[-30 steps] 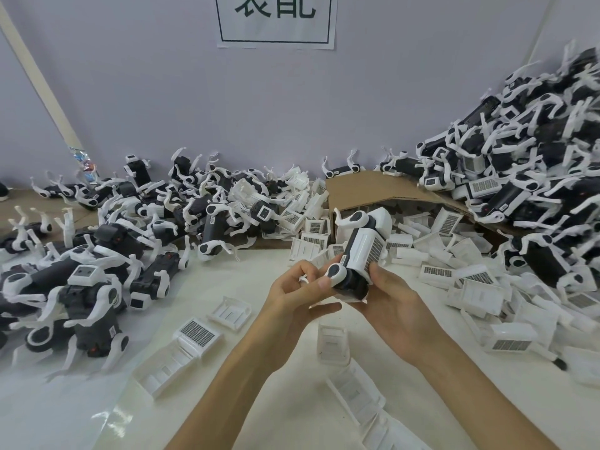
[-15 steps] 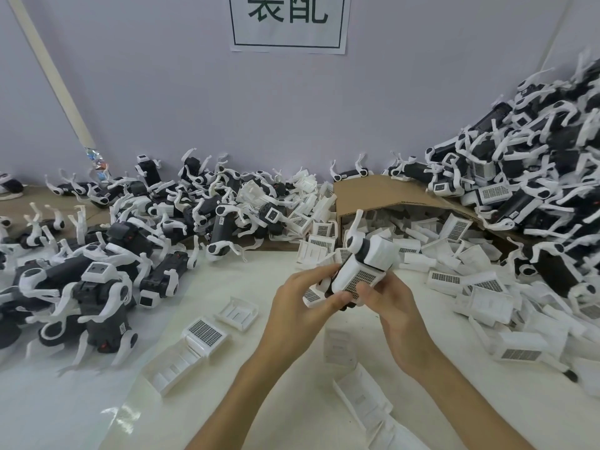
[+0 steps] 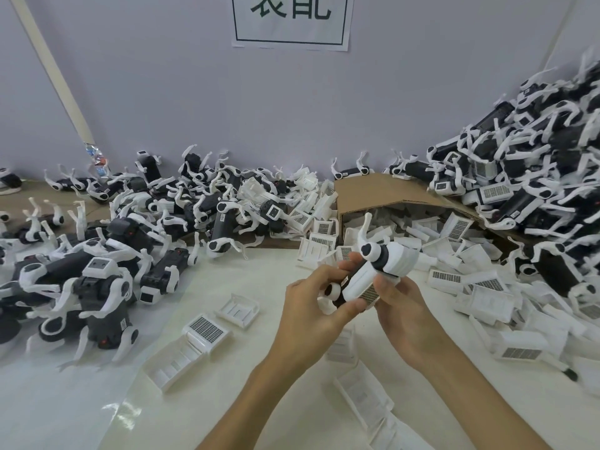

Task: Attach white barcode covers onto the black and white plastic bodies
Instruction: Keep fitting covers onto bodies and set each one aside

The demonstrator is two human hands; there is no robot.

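Here, just right of the frame's centre, both hands hold one black and white plastic body [image 3: 378, 254] above the table [image 3: 81, 401]. The body is tilted, its lower end at the left hand and its upper end pointing toward the upper right, with one white leg [image 3: 365, 227] sticking up. A white cover [image 3: 358, 282] lies along the side that faces the camera, its barcode patch at the lower end. The left hand [image 3: 308, 310] grasps the body's lower end, fingers curled round behind it and thumb along the cover's lower edge. The right hand [image 3: 406, 316] grips from the right, thumb pressed on the cover beside the barcode patch, fingers behind the body. Whether the cover is fully seated I cannot tell.

At the left a low heap of bodies [image 3: 97, 254] spreads back to the wall, and a taller heap [image 3: 535, 177] climbs the right edge. Between them, at centre back, a cardboard box [image 3: 373, 193] lies on its side with loose covers [image 3: 487, 287] spilling out to the right. Left of the hands two more lie on the table: a barcode-up cover [image 3: 207, 329] and, near it, a hollow-side-up cover [image 3: 238, 308]. A paper sign [image 3: 292, 21] hangs at the top centre.
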